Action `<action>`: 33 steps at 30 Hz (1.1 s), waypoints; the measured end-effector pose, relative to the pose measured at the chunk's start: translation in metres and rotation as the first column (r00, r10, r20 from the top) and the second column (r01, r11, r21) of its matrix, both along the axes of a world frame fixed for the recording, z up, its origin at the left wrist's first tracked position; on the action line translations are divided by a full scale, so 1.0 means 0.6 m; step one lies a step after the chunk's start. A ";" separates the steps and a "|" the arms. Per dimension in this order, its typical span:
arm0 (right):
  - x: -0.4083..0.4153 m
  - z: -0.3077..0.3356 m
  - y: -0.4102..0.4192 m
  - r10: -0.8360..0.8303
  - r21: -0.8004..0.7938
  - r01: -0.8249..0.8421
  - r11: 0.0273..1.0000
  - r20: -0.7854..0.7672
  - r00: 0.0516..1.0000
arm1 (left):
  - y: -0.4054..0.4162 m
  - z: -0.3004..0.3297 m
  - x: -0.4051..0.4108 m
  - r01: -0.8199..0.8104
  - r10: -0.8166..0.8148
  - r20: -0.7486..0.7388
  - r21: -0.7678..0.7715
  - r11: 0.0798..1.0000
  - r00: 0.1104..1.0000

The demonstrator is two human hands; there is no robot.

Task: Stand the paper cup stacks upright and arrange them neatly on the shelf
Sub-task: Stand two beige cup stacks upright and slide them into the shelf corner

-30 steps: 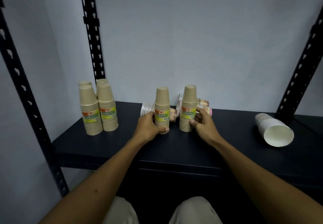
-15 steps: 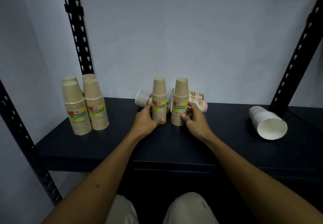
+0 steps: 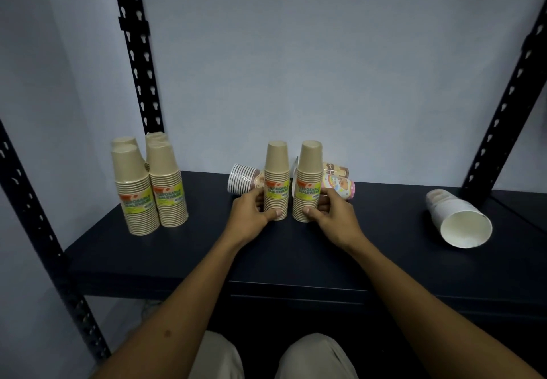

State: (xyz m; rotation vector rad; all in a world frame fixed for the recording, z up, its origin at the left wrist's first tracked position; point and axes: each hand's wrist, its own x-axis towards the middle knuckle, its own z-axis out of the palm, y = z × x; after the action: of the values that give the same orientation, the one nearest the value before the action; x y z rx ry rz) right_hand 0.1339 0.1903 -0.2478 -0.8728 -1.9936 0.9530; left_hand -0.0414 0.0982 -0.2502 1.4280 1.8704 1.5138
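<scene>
The tan stacks (image 3: 276,180) between the fingers (image 3: 257,198) carry yellow-green labels. Behind the fingers lie white-rimmed cups (image 3: 240,178) and pink dotted cups (image 3: 340,185). The shelf (image 3: 207,248) is black.

A dark shelf (image 3: 296,260) spans the lower half of the frame. At centre left, four upright kraft cup stacks (image 3: 149,189) stand clustered. At centre, two more upright kraft stacks (image 3: 291,183) stand side by side; behind them lie a white-rimmed stack (image 3: 241,178) and patterned cups (image 3: 340,181) on their sides. At right, a white cup stack (image 3: 457,218) lies toppled, mouth toward the camera.
</scene>
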 end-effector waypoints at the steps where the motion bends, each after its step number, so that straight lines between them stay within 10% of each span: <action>1: 0.000 -0.001 -0.001 0.008 0.001 -0.008 1.000 -0.004 1.000 | -0.001 0.001 0.001 0.010 -0.010 0.004 0.002 1.000 1.000; 33: 0.006 -0.001 -0.007 0.015 0.071 -0.015 0.997 -0.007 1.000 | -0.012 0.008 0.007 0.021 -0.021 -0.004 0.023 1.000 1.000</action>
State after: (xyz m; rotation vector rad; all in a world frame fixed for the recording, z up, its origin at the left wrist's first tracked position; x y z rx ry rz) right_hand 0.1373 0.1864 -0.2484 -0.8155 -2.0175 0.8871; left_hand -0.0373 0.0912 -0.2456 1.4572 1.8401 1.5285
